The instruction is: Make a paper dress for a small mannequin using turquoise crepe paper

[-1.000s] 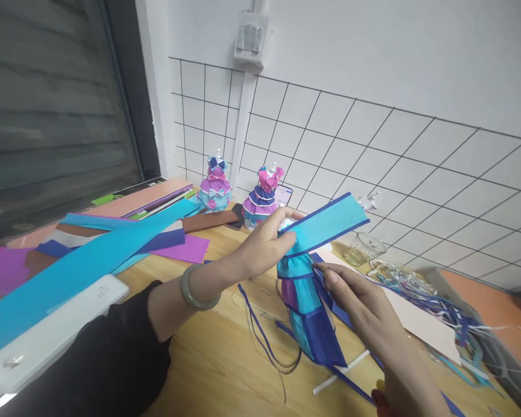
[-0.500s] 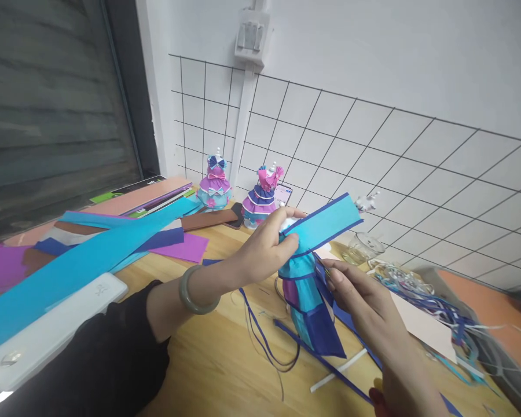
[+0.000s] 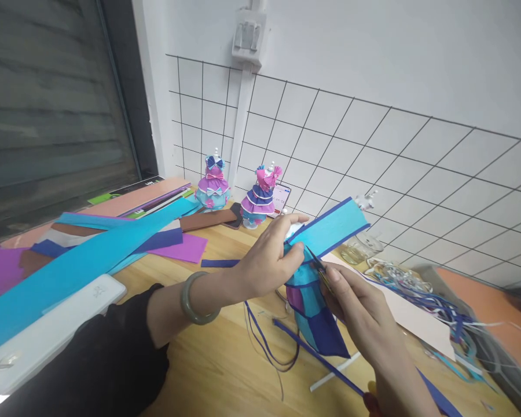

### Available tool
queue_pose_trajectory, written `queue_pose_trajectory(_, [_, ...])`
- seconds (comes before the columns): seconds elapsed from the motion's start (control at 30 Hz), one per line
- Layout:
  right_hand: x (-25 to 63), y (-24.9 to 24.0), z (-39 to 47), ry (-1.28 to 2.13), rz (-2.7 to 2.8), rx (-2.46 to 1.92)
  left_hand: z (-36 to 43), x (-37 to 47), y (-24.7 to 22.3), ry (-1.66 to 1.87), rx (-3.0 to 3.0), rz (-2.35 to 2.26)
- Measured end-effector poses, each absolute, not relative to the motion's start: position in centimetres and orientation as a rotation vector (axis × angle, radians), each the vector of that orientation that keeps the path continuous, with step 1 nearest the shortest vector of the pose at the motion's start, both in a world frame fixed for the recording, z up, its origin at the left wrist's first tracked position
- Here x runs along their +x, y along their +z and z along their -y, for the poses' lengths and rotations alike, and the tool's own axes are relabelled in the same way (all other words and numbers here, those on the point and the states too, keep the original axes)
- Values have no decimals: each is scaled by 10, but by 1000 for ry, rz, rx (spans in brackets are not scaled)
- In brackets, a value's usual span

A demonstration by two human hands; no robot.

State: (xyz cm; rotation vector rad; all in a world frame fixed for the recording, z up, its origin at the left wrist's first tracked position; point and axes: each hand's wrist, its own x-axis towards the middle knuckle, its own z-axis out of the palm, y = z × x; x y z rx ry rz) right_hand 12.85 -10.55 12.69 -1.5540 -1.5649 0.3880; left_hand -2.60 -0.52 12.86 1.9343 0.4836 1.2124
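My left hand (image 3: 271, 255) pinches a light-blue paper strip (image 3: 334, 223) with dark-blue edges, thumb in front. The strip slants up to the right from the top of a small paper dress (image 3: 306, 301) in light blue, purple and dark blue. The dress hangs below my left hand, partly hidden by both hands. My right hand (image 3: 360, 301) is closed on a pair of scissors (image 3: 322, 271). Their dark, pointed tips touch or nearly touch the dress below the strip. A yellow and red part shows beneath my right palm and looks like the handles.
Two dressed miniature mannequins (image 3: 214, 184) (image 3: 260, 197) stand at the back beside a phone (image 3: 281, 197). Coloured paper sheets (image 3: 91, 243) and a white device (image 3: 56, 330) lie at left. A glass cup (image 3: 360, 248), tangled ribbons (image 3: 417, 286) and a pale sheet (image 3: 421, 315) are at right.
The scissors have moved up and left, and their tips now show at the dress. The strip and dress have shifted slightly right. My left hand keeps its pinch.
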Motion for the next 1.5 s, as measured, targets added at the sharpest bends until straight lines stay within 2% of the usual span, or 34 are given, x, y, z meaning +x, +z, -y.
queue_pose_trajectory(0.13, [127, 127, 106, 545, 1491, -1542, 7, -26, 129, 1219, 1949, -494])
queue_pose_trajectory(1.5, [121, 128, 107, 429, 1531, -1534, 11, -27, 134, 1232, 2029, -471])
